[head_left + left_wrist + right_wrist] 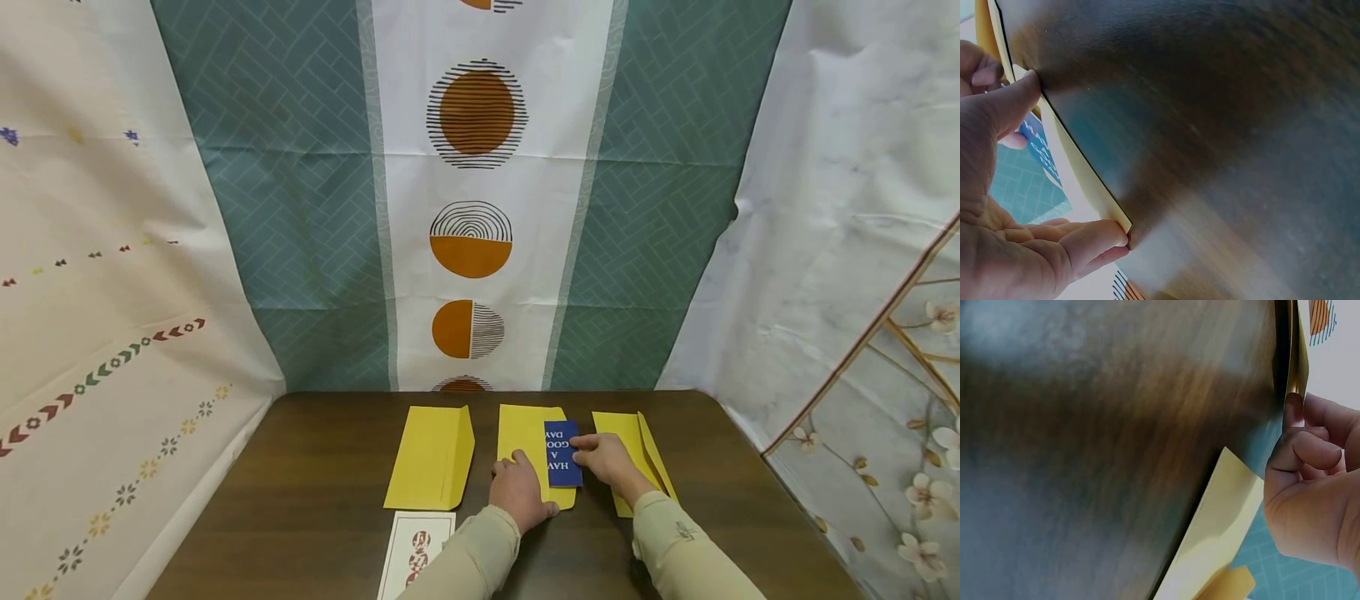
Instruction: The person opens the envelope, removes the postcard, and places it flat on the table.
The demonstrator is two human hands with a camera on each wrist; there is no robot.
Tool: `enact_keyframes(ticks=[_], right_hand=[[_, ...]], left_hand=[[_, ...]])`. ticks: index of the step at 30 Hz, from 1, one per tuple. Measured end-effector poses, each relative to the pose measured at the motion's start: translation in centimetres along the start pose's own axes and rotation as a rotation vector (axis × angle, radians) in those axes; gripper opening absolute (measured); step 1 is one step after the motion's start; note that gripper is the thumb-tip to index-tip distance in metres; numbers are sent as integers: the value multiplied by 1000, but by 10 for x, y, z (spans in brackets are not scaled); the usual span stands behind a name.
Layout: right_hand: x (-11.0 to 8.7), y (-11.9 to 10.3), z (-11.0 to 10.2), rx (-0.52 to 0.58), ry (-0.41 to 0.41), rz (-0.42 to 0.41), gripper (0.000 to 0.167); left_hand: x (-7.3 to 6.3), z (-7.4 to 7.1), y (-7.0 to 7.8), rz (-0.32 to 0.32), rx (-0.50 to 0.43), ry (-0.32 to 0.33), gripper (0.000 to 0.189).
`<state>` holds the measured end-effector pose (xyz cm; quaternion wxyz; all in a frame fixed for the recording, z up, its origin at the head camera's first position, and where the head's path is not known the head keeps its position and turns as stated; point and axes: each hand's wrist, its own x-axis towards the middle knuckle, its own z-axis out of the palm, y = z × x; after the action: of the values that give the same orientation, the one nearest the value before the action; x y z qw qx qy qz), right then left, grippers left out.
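A yellow envelope (520, 433) lies in the middle of the table, with a blue card (562, 454) sticking out of its right side. The card's white lettering is upside down, and its left part is hidden in the envelope. My left hand (517, 492) grips the envelope at its left and near edges; in the left wrist view the thumb and fingers of that hand (997, 162) lie along the envelope's edge (1085, 175). From the right, my right hand (606, 457) pinches the card's outer edge. In the right wrist view its thumb and fingers (1310, 462) close on a thin edge.
A second yellow envelope (423, 454) lies to the left and a third (618, 427) to the right, partly under my right forearm. A white card with red print (401, 554) is near my left sleeve. Patterned cloths (315, 250) hang behind the brown table (300, 500).
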<state>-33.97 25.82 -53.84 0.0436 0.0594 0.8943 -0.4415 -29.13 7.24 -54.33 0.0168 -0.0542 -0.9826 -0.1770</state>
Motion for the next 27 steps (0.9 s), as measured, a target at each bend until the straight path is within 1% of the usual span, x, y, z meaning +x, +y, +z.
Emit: enact_keyframes(ticks=[6,12,16,19,23,27], right_hand=[[0,3,-2,10,-2,-1,35],[-1,8,-6,15,-9,-5,36],[-4,10,-10,24,-3,-17,35],[-8,9,-13,19,-5,-23,35],[-12,9,-17,13,-17,-9,36],[-17,10,-23,6,-24,7,36]], left_hand=[[0,1,0,10,12,20,99],[0,4,0,9,19,10,100],[-1,3,1,-2,3,1,99],[-1,2,1,-7,9,-1,99],[-1,3,0,-7,22,-1,98],[-1,3,-1,-15,-8,-2,96]])
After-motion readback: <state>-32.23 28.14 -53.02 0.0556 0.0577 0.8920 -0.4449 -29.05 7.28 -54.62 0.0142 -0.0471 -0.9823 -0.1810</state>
